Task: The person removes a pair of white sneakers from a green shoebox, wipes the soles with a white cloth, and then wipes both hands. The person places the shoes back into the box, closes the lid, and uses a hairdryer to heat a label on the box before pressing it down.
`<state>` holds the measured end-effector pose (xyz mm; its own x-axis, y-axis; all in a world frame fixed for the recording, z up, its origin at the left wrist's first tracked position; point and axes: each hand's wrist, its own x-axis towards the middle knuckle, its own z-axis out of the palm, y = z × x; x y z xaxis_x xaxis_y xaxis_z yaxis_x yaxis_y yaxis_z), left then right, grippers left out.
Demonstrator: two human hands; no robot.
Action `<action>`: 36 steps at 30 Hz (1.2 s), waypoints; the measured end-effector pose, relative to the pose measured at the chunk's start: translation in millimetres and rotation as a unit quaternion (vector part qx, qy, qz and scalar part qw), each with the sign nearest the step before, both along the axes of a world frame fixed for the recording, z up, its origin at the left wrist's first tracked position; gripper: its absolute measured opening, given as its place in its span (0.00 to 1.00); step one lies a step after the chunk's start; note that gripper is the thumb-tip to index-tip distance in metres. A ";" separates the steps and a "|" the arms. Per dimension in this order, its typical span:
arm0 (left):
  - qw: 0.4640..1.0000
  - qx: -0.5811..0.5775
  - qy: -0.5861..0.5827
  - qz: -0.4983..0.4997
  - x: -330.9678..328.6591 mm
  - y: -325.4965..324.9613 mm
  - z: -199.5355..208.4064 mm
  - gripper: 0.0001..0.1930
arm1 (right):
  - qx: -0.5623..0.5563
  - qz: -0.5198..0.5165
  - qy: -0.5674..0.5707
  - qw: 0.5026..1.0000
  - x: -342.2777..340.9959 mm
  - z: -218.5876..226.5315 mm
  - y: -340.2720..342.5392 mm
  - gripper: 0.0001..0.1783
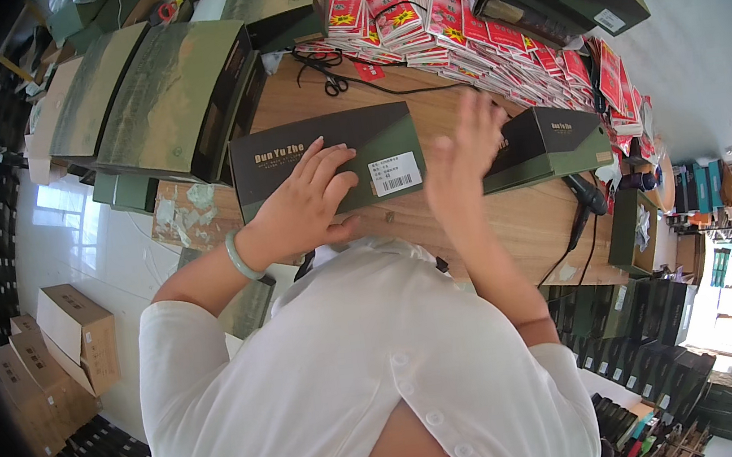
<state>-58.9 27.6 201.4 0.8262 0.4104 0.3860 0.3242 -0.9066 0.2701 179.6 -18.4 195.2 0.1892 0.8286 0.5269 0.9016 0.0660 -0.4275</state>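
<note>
A dark green and black shoebox-like carton (373, 133) stands in front of me on the wooden table, with a white barcode label (396, 174) on its near side. My left hand (312, 189) rests on that side, fingers stretched and apart; a pale green bangle (241, 256) circles the wrist. My right hand (469, 140) is raised between this carton and a second dark green carton (560, 148) to the right. Motion smears its fingers, so I cannot tell whether they hold anything.
Red printed packets (451, 25) lie heaped along the table's far side. Black scissors (334, 83) and a cable sit before them. A black hair dryer (587, 203) is at the right edge. Green cartons (167, 102) are stacked left; brown cardboard boxes (76, 334) stand on the floor.
</note>
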 end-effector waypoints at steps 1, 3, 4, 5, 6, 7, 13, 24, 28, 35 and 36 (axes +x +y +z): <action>1.000 0.000 -0.002 -0.007 1.4 2.2 1.7 0.28 | -0.021 -0.021 -0.047 0.998 -13.1 3.9 15.7 0.41; 1.000 -0.014 -0.004 -0.002 -0.7 1.0 -3.4 0.28 | -0.062 -0.009 -0.111 0.992 -43.5 -6.0 41.5 0.43; 1.000 -0.019 -0.007 -0.003 -0.4 1.9 -1.5 0.28 | -0.082 0.014 -0.129 0.988 -52.1 -16.3 49.6 0.43; 1.000 -0.018 -0.010 -0.005 -1.8 2.2 -1.1 0.28 | -0.104 0.044 -0.148 0.983 -55.8 -22.0 56.3 0.44; 1.000 -0.017 -0.012 -0.006 -2.8 2.7 -0.4 0.27 | -0.107 0.039 -0.131 0.985 -53.6 -24.3 61.2 0.44; 1.000 -0.016 -0.014 -0.007 -2.4 3.9 0.8 0.27 | -0.110 0.034 -0.114 0.987 -51.5 -25.0 65.7 0.44; 1.000 -0.003 -0.015 0.017 -0.1 6.4 3.2 0.27 | -0.135 -0.016 0.255 0.957 -39.3 -13.5 87.8 0.47; 1.000 -0.001 -0.024 0.015 0.7 4.6 1.0 0.26 | -0.094 0.084 0.457 0.881 -5.4 1.9 67.9 0.35; 0.999 -0.014 -0.031 0.014 1.0 -6.6 0.7 0.25 | -0.217 0.177 0.607 0.744 38.1 -23.5 39.2 0.30; 0.999 -0.006 -0.032 0.021 3.4 -13.9 0.4 0.24 | -0.266 0.241 0.599 0.715 41.7 -33.3 19.0 0.32; 0.999 -0.007 -0.032 0.023 3.7 -14.1 -0.1 0.24 | -0.267 0.244 0.591 0.721 41.9 -33.5 18.8 0.32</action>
<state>-55.2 13.4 201.3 0.7805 0.4526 0.4311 0.3469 -0.8874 0.3036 221.5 0.5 161.8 -0.1379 0.9733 -0.1834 -0.1883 -0.2076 -0.9599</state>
